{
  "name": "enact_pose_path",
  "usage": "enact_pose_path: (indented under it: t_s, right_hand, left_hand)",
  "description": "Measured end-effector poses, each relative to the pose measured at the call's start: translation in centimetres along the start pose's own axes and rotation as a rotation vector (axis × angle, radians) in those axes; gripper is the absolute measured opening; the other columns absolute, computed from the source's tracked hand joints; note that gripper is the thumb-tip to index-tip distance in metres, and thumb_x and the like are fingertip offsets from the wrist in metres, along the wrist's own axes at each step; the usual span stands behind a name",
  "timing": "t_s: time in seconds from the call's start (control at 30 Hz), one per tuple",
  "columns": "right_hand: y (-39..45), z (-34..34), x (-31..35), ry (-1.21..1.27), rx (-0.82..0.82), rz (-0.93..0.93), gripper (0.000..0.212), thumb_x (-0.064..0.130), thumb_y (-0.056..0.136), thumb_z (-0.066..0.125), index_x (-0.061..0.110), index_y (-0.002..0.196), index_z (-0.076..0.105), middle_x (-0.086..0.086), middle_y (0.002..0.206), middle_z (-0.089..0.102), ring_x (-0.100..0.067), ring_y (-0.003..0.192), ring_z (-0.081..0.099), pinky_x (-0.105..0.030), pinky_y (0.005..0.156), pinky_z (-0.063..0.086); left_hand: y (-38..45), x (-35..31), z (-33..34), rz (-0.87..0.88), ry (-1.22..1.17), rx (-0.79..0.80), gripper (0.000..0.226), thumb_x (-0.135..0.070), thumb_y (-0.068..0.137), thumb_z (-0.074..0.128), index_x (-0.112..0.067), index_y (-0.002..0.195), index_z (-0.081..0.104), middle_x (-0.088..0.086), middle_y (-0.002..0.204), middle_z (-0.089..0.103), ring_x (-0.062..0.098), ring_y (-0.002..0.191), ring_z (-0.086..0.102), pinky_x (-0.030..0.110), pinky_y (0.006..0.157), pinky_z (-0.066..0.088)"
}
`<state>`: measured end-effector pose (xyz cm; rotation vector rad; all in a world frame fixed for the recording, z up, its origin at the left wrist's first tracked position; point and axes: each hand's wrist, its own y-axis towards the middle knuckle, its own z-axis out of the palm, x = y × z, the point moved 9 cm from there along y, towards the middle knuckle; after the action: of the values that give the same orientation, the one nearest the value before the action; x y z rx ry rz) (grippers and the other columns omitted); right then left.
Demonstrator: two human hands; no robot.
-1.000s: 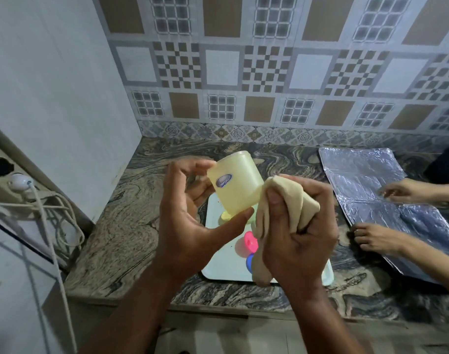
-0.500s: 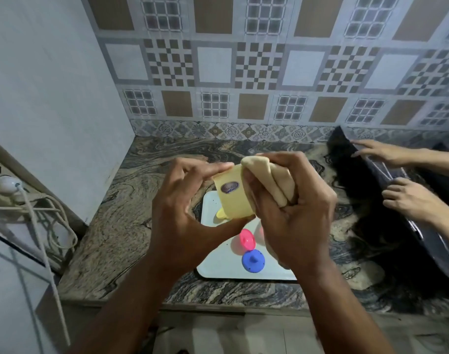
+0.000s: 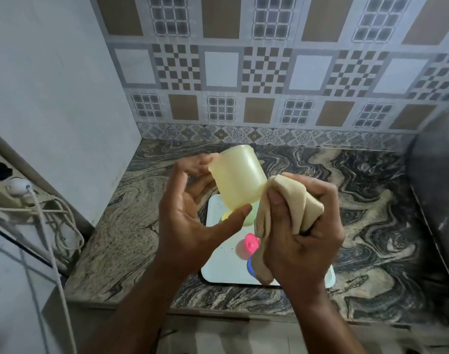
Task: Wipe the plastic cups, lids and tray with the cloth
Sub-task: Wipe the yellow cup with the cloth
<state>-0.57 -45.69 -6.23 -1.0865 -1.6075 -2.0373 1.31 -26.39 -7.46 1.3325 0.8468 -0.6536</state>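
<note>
My left hand (image 3: 190, 221) holds a pale yellow plastic cup (image 3: 237, 178) tilted above the counter, thumb under its lower end and fingers behind it. My right hand (image 3: 302, 238) grips a bunched beige cloth (image 3: 292, 203) that touches the cup's lower right side. Below them a white tray (image 3: 223, 264) lies on the marble counter. On it I see a pink lid (image 3: 251, 242), part of a blue lid (image 3: 250, 265), and a yellow and a green piece (image 3: 249, 221), partly hidden by my hands.
The marble counter (image 3: 366, 213) meets a white wall on the left and a tiled wall behind. A power strip with a white plug and cables (image 3: 21, 190) hangs at the left. A large dark object (image 3: 435, 180) rises at the right edge.
The cloth came off the cup's upper side and now sits at its lower right. The cup turned, its label gone from sight. The other person's hands and the foil sheet left the view.
</note>
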Motion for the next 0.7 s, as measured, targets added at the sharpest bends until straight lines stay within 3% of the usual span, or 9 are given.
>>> enact_pose_path:
  t_s: [0.1, 0.23, 0.37, 0.47, 0.57, 0.7]
  right_hand:
    - [0.0, 0.1, 0.5, -0.03, 0.045, -0.06, 0.022, 0.014, 0.093, 0.074, 0.02, 0.111, 0.061, 0.015, 0.107, 0.069, 0.006, 0.089, 0.069, -0.011, 0.077, 0.051]
    - [-0.1, -0.3, 0.2, -0.071, 0.075, -0.089, 0.019, 0.02, 0.094, 0.075, 0.022, 0.109, 0.062, 0.013, 0.105, 0.069, 0.006, 0.087, 0.068, -0.01, 0.076, 0.05]
    - [0.1, -0.1, 0.8, -0.091, 0.13, -0.14, 0.015, 0.021, 0.097, 0.076, 0.017, 0.108, 0.067, 0.003, 0.099, 0.07, -0.012, 0.08, 0.069, -0.02, 0.071, 0.051]
    - [0.9, 0.4, 1.8, -0.184, 0.177, -0.201, 0.018, 0.01, 0.089, 0.084, 0.004, 0.102, 0.073, -0.006, 0.092, 0.07, -0.021, 0.076, 0.066, -0.025, 0.068, 0.051]
    - [2.2, 0.6, 1.7, -0.228, 0.188, -0.163, 0.018, 0.01, 0.091, 0.083, -0.001, 0.102, 0.074, -0.007, 0.094, 0.074, -0.018, 0.082, 0.069, -0.022, 0.074, 0.052]
    - [4.2, 0.0, -0.2, -0.146, 0.109, 0.018, 0.014, 0.022, 0.094, 0.08, 0.013, 0.099, 0.07, 0.007, 0.09, 0.072, -0.007, 0.078, 0.068, -0.026, 0.068, 0.053]
  left_hand:
    - [0.3, 0.0, -0.5, -0.005, 0.086, -0.016, 0.069, -0.024, 0.068, 0.094, -0.027, 0.123, 0.054, -0.001, 0.129, 0.066, 0.031, 0.124, 0.066, 0.06, 0.104, 0.054]
    - [0.7, -1.0, -0.7, 0.052, 0.308, -0.01, 0.072, -0.043, 0.067, 0.095, -0.03, 0.128, 0.058, -0.003, 0.128, 0.067, 0.026, 0.118, 0.067, 0.051, 0.095, 0.057]
    - [0.7, -1.2, -0.1, 0.095, 0.402, 0.071, 0.077, -0.036, 0.071, 0.095, -0.019, 0.138, 0.06, 0.001, 0.13, 0.064, 0.023, 0.12, 0.065, 0.046, 0.098, 0.057]
    - [0.6, -1.6, 0.6, 0.137, 0.447, 0.102, 0.071, -0.038, 0.069, 0.093, -0.019, 0.131, 0.064, 0.006, 0.123, 0.064, 0.021, 0.119, 0.065, 0.045, 0.097, 0.057]
    - [0.4, -2.3, 0.7, 0.205, 0.435, 0.085, 0.067, -0.036, 0.07, 0.094, -0.017, 0.127, 0.064, 0.009, 0.117, 0.063, 0.028, 0.113, 0.065, 0.047, 0.093, 0.058]
    - [0.0, -1.5, 0.4, 0.188, 0.305, 0.098, 0.07, -0.017, 0.065, 0.101, -0.017, 0.122, 0.062, 0.019, 0.118, 0.061, 0.041, 0.114, 0.065, 0.057, 0.093, 0.056]
